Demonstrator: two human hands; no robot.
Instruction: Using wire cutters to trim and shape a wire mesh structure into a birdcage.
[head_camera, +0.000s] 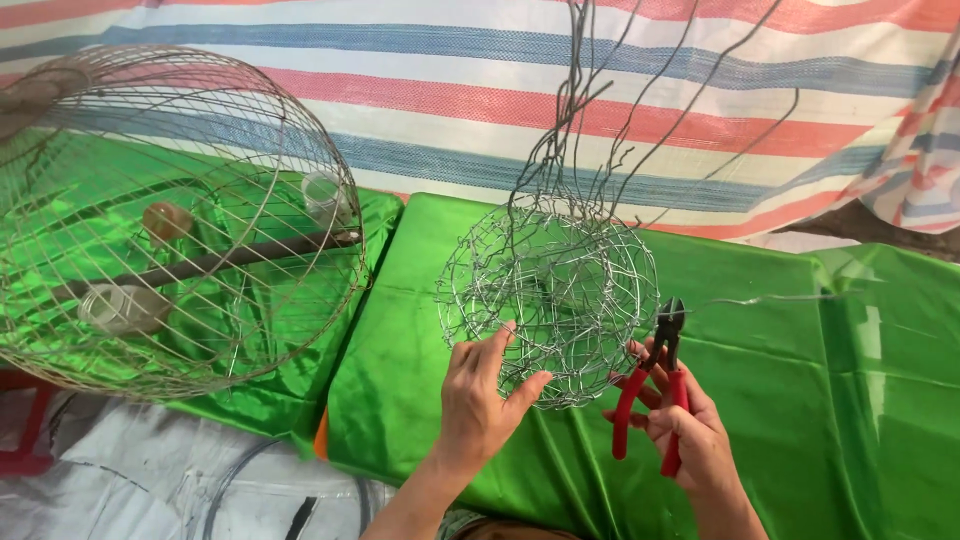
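Observation:
A round woven wire basket rests on the green cloth, with long loose wire ends rising from its top. My left hand grips the basket's near rim, fingers hooked into the mesh. My right hand holds red-handled cutting pliers, jaws pointing up beside the basket's right edge. A thin wire runs to the right from near the jaws.
A large domed wire cage sits at left over a dark bar, two clear cups and a brown round object. Striped tarp lies behind. Coiled wire lies on the floor.

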